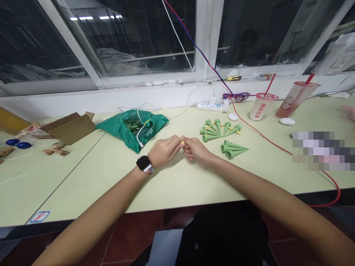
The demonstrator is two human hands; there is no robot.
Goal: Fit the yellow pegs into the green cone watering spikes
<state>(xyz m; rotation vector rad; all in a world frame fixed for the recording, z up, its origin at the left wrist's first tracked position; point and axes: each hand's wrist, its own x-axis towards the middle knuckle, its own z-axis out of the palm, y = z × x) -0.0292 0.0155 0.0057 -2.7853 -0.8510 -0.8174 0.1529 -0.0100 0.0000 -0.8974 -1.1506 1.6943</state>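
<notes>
Even, bright indoor light falls on the pale green laminate tabletop (177, 181) around the left hand (163, 150) and right hand (196, 150), leaving faint soft shadows beneath them. Beyond the hands, white strip-light reflections (95, 17) glint in dark window glass (144, 37). Wide-angle distortion bends the frame's edges; a blocky pixelated patch (323, 150) right of the hands obscures detail.

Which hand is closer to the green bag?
Left. The left hand is just to the right of the green bag and toward the person, not touching it. The right hand is farther right, on the left hand's far side.
</notes>
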